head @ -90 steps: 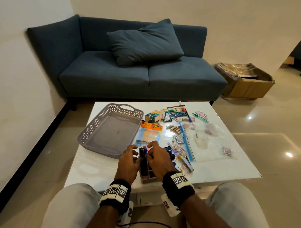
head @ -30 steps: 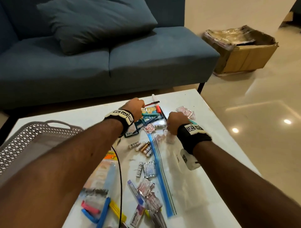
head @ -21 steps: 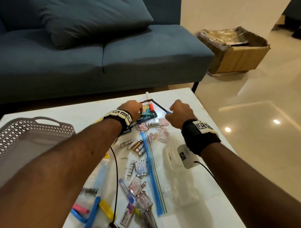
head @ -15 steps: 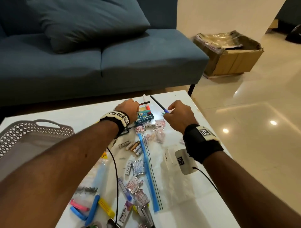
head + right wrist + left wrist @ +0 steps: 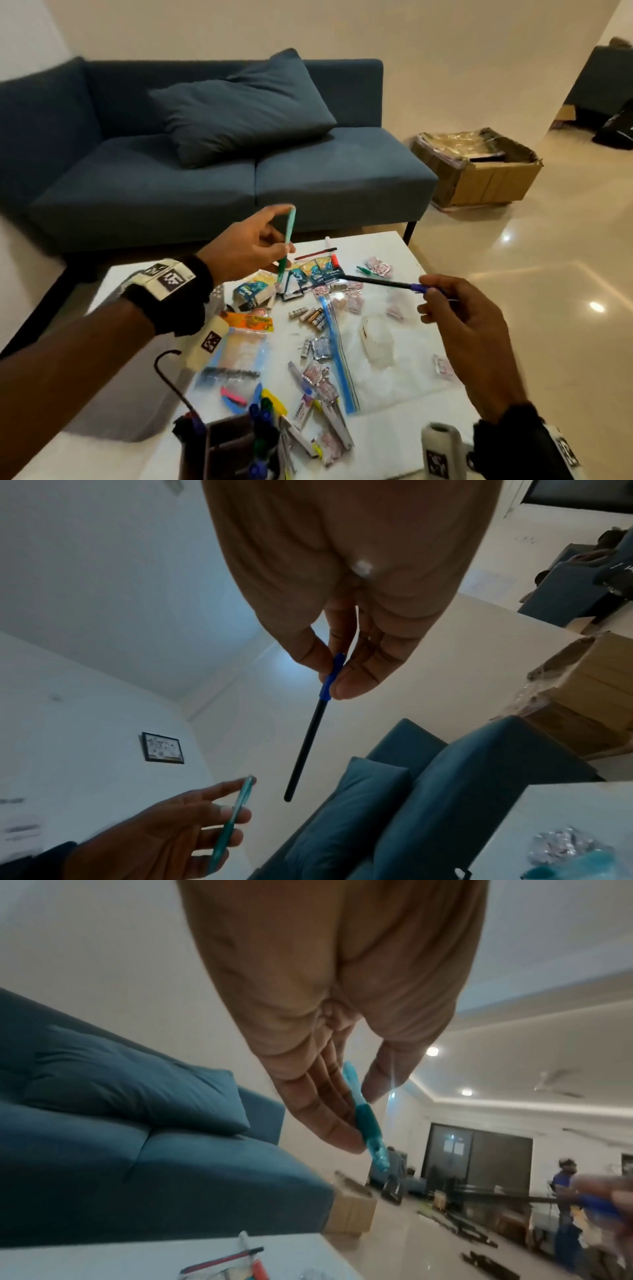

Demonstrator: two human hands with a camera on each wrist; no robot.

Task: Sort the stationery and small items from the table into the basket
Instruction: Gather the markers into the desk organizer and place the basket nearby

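My left hand (image 5: pixel 281 246) is raised above the far part of the white table (image 5: pixel 394 442) and holds a teal pen (image 5: pixel 287 240) nearly upright between thumb and fingers. The left wrist view shows the same teal pen (image 5: pixel 366 1118) against the fingers. My right hand (image 5: pixel 426 291) hovers to the right and pinches the blue cap end of a black pen (image 5: pixel 376 281), which points left toward the other hand. In the right wrist view the black pen (image 5: pixel 308 739) hangs from the pinch, with the left hand (image 5: pixel 192 831) below it. The basket is out of view.
Batteries (image 5: pixel 310 314), sachets (image 5: pixel 317 270), a red pen (image 5: pixel 315 254), clips and a clear zip bag (image 5: pixel 376 359) lie scattered on the table. A brown organiser with markers (image 5: pixel 236 445) stands at the near edge. Beyond are a blue sofa (image 5: pixel 239 171) and a cardboard box (image 5: pixel 479 168).
Both hands have lifted from the far side of the table, the left taking up the teal pen, the right carrying the black pen higher. The view has tilted up.
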